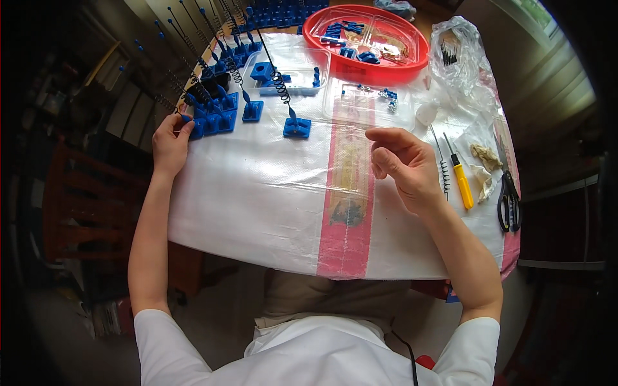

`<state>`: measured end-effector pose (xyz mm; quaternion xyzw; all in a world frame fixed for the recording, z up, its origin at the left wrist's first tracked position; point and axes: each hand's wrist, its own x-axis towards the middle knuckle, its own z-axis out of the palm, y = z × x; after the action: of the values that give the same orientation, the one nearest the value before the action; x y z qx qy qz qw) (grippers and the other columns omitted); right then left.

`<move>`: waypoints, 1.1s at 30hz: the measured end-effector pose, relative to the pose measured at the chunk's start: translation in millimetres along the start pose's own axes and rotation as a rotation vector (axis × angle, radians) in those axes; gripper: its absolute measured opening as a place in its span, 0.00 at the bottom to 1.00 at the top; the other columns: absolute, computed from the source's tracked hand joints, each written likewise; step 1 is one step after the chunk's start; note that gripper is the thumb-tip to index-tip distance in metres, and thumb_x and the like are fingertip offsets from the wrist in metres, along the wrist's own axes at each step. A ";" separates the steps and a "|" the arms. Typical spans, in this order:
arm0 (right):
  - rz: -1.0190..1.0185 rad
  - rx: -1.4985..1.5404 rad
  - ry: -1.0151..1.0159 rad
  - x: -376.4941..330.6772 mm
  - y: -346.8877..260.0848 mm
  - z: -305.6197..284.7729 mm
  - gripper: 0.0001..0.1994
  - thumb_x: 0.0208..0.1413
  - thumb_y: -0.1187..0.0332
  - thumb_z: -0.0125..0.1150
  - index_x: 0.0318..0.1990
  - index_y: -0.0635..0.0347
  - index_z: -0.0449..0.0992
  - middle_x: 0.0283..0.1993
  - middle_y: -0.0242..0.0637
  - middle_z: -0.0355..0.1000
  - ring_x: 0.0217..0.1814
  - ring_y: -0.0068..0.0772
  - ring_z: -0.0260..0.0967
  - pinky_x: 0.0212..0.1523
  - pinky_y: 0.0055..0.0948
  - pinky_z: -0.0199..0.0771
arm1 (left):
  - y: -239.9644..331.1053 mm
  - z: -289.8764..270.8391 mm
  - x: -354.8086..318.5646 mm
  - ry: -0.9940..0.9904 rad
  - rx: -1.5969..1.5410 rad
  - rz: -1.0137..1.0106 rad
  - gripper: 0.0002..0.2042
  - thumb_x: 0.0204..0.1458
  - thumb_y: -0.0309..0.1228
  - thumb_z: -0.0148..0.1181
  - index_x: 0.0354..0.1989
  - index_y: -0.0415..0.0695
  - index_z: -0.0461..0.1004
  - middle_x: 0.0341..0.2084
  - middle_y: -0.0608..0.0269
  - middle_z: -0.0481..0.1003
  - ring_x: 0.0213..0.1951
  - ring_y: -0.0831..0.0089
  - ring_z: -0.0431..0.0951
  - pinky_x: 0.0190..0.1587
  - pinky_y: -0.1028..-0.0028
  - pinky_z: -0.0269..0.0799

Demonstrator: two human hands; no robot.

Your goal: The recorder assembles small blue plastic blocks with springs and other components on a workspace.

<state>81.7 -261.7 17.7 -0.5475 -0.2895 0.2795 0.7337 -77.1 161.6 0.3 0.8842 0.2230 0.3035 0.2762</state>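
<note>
The left hand pinches a blue base piece at the near end of the finished rows of blue spring stands; the right hand hovers with its grip curled together, seemingly empty; one stand sits alone between them on the counter; loose parts wait in the red tray, so work remains.

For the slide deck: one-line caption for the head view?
Left hand touches blue spring-rod bases; right hand hovers, fingers curled, over the white woven table cover.
</note>
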 end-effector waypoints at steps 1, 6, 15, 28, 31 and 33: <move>0.003 0.000 -0.001 0.0 -0.1 0.3 0.18 0.58 0.66 0.67 0.52 0.65 0.75 0.37 0.29 0.76 0.35 0.14 0.68 0.35 0.17 0.69 | 1.3 0.6 0.6 0.001 0.002 0.017 0.06 0.55 0.26 0.63 0.39 0.39 0.77 0.31 0.62 0.80 0.30 0.77 0.78 0.38 0.75 0.73; -0.007 -0.003 -0.007 -0.2 0.5 0.2 0.18 0.58 0.66 0.67 0.52 0.65 0.75 0.37 0.29 0.76 0.35 0.14 0.68 0.35 0.17 0.69 | 6.7 -0.1 1.7 -0.024 0.069 -0.006 0.08 0.54 0.25 0.63 0.41 0.40 0.77 0.32 0.63 0.80 0.32 0.76 0.79 0.39 0.75 0.73; -0.013 -0.010 -0.007 -0.3 0.6 -0.9 0.18 0.58 0.67 0.66 0.53 0.65 0.75 0.36 0.29 0.76 0.34 0.14 0.67 0.34 0.17 0.69 | 3.1 -4.6 -7.4 -0.067 -0.045 -0.013 0.15 0.55 0.21 0.58 0.52 0.41 0.73 0.41 0.62 0.79 0.40 0.74 0.79 0.45 0.74 0.74; -0.024 -0.051 0.022 0.0 -0.6 -1.4 0.15 0.60 0.68 0.64 0.52 0.65 0.75 0.36 0.29 0.76 0.33 0.13 0.67 0.33 0.17 0.68 | 30.1 -22.3 -50.7 0.168 -0.270 -0.048 0.06 0.62 0.28 0.56 0.43 0.40 0.72 0.28 0.72 0.73 0.29 0.85 0.70 0.33 0.84 0.65; -0.013 -0.044 0.056 -1.0 -2.3 2.1 0.12 0.61 0.70 0.62 0.49 0.65 0.76 0.34 0.28 0.75 0.33 0.13 0.67 0.33 0.18 0.68 | 89.7 -14.2 -73.6 -0.015 -0.290 0.212 0.08 0.61 0.28 0.57 0.29 0.41 0.70 0.20 0.74 0.66 0.22 0.85 0.62 0.26 0.81 0.58; -0.021 -0.029 0.029 0.3 0.2 -0.8 0.09 0.61 0.71 0.61 0.46 0.66 0.77 0.33 0.28 0.74 0.32 0.14 0.66 0.32 0.18 0.68 | 123.4 -8.4 -80.6 -0.189 -0.283 0.387 0.11 0.60 0.27 0.56 0.24 0.40 0.68 0.17 0.72 0.63 0.20 0.84 0.61 0.24 0.79 0.56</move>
<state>82.5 -262.0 17.4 -0.5590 -0.2886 0.2593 0.7328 -112.4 27.0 49.6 0.8875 -0.0218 0.2947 0.3535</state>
